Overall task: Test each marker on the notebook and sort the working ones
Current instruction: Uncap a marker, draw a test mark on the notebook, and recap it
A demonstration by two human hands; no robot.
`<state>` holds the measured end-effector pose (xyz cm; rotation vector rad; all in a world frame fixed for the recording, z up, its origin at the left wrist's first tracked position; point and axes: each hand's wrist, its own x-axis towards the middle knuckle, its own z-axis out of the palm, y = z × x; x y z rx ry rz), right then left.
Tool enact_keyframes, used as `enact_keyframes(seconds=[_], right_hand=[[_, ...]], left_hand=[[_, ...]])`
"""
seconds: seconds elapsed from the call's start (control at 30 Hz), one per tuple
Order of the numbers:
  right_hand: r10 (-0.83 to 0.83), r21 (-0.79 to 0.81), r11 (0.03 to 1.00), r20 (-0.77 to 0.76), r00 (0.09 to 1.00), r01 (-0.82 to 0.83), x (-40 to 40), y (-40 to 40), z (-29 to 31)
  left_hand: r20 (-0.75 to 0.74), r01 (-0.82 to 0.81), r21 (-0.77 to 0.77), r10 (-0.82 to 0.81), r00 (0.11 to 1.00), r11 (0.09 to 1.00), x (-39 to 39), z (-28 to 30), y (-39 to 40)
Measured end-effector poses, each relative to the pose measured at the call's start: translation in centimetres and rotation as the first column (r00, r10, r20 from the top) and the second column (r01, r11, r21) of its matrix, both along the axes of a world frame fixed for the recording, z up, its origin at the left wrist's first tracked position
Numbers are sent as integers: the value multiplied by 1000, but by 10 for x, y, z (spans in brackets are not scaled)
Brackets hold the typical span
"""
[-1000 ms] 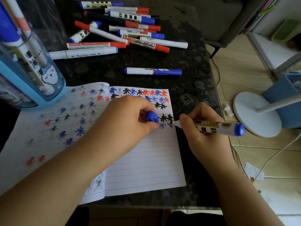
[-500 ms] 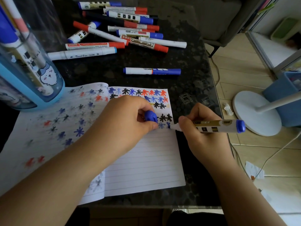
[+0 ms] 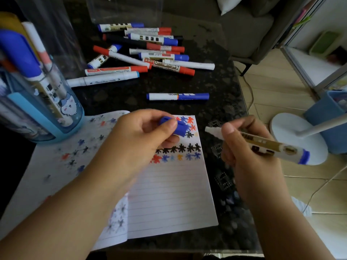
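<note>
An open lined notebook (image 3: pixel 169 194) lies on the dark table, its upper part covered with red, blue and black star marks. My left hand (image 3: pixel 142 136) is raised above the page and pinches a blue marker cap (image 3: pixel 177 126). My right hand (image 3: pixel 249 158) grips an uncapped white marker (image 3: pixel 270 145) with a blue end, its tip pointing left toward the cap and lifted off the paper. A pile of several capped markers (image 3: pixel 146 51) lies at the back of the table. One blue-and-white marker (image 3: pixel 177 96) lies alone above the notebook.
A blue transparent cup (image 3: pixel 43 109) holding several markers stands at the left, touching the notebook. A clear container (image 3: pixel 124 10) stands behind the pile. The table's right edge (image 3: pixel 242 117) drops to a tiled floor with a white lamp base (image 3: pixel 293 136) and a blue bin (image 3: pixel 330 117).
Both hands have lifted off the notebook. The marker tip has left the paper and now points at the cap, which my left hand holds higher.
</note>
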<state>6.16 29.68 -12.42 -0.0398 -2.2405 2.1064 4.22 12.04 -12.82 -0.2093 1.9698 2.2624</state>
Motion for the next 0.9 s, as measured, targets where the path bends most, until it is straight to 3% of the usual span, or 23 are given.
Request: enact_keyframes(seconds=[0.07, 0.13, 0.33, 0.53, 0.7, 0.9], right_hand=[[73, -110, 991, -38, 997, -76, 1, -7, 10], [50, -132, 990, -66, 997, -58, 2, -14, 16], [9, -164, 986, -91, 996, -24, -3, -32, 25], [77, -191, 978, -60, 995, -87, -6, -47, 26], [46, -195, 979, -48, 998, -55, -5, -58, 31], [-7, -350, 937, 1, 1000, 6, 4, -89, 22]], left_hand=[[101, -64, 221, 43, 994, 973, -2, 5, -2], [157, -91, 320, 42, 987, 943, -1, 10, -3], [131, -48, 351, 2, 991, 935, 5, 16, -10], [-7, 167, 178, -169, 986, 970, 15, 22, -22], [-61, 339, -130, -349, 935, 932, 26, 25, -38], [-90, 275, -217, -300, 950, 937, 44, 32, -47]])
